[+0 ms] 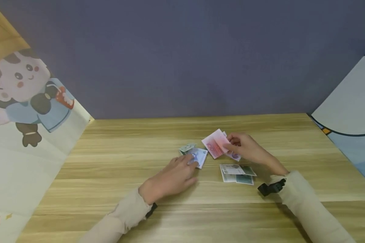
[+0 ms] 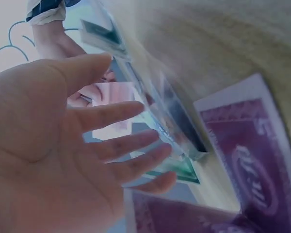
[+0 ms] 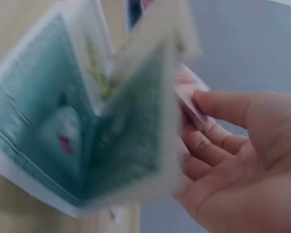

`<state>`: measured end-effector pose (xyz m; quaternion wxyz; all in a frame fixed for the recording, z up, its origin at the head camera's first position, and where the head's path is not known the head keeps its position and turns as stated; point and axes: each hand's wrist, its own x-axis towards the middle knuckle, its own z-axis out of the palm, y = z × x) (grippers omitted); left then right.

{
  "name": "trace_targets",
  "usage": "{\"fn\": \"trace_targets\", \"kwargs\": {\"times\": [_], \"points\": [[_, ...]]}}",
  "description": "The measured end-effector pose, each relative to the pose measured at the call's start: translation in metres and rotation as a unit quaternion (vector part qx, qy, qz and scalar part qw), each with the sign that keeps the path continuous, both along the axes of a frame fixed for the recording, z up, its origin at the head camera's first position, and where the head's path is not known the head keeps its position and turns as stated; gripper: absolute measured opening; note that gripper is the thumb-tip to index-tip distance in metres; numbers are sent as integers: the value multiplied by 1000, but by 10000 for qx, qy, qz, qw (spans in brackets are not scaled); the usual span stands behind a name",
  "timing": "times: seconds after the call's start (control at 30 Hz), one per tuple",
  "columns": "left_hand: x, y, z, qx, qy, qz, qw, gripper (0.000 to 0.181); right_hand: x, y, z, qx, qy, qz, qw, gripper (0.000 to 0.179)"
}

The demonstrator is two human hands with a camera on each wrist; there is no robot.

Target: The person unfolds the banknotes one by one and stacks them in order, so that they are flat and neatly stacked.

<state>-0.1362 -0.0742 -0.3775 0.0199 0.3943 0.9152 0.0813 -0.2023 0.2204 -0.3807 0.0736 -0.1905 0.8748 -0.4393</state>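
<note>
My right hand pinches a folded pink-red banknote between thumb and fingers, raised off the tabletop. Behind it, part of a purple-marked note shows. In the head view my left hand reaches over a blue folded note, its fingertips at or just above the paper. The left wrist view shows that hand's fingers spread and extended, with nothing gripped. A pale green note lies beside the blue one. Nearer to me is a group of folded notes, one of them dark green.
Wood-grain tabletop lies under everything, backed by a dark grey-blue panel. Cartoon-printed panels stand at both sides. Close to the left wrist camera is a folded purple note. A green folded note fills the right wrist view's left side.
</note>
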Motion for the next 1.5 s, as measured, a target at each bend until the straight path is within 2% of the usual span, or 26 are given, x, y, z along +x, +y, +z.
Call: {"fn": "trace_targets", "kwargs": {"times": [0.1,0.23,0.33,0.4,0.47,0.53,0.57,0.63,0.73,0.8,0.87,0.93,1.1,1.17,1.23,1.37,1.5], "points": [[-3,-1,4,525,165,-174,9983,45,1,5,10,-185,96,-161,9997,29],[-7,-1,14,1070,49,-167,9941,39,5,8,20,-449,70,-119,9989,57],[-9,-4,22,1613,-91,-115,9868,33,11,4,28,-455,272,28,9986,58],[-11,-6,27,2078,-86,-76,9781,29,17,0,33,-420,525,186,9976,53],[-12,-9,31,2591,-64,-64,9658,24,26,-5,38,-390,763,384,9956,47],[-11,-12,34,2989,-256,57,9539,22,36,-11,42,-349,903,595,9935,43],[-10,-12,35,3172,-466,122,9471,22,41,-13,44,-330,905,690,9930,42],[-8,-13,35,3490,-1093,188,9305,25,51,-19,46,-281,853,856,9923,39],[-1,-13,32,3816,-2325,337,8940,31,65,-26,48,-240,731,1041,9916,36],[4,-13,29,3886,-2912,419,8732,32,72,-32,50,-228,674,1123,9911,34],[10,-12,27,3919,-3295,490,8576,29,79,-37,51,-197,634,1185,9907,33],[15,-12,25,3947,-3445,461,8505,25,83,-41,53,-132,606,1222,9906,31],[24,-10,21,3940,-3557,307,8470,14,90,-46,55,0,652,1310,9892,24],[26,-10,18,3840,-3611,325,8492,14,91,-47,54,23,689,1344,9885,21],[28,-10,15,3753,-3707,341,8489,17,93,-48,51,88,729,1358,9880,18],[32,-13,8,3567,-3790,250,8536,16,98,-51,40,316,820,1287,9878,15],[35,-15,1,3518,-3940,31,8491,14,104,-54,31,534,946,1126,9877,14]]}}
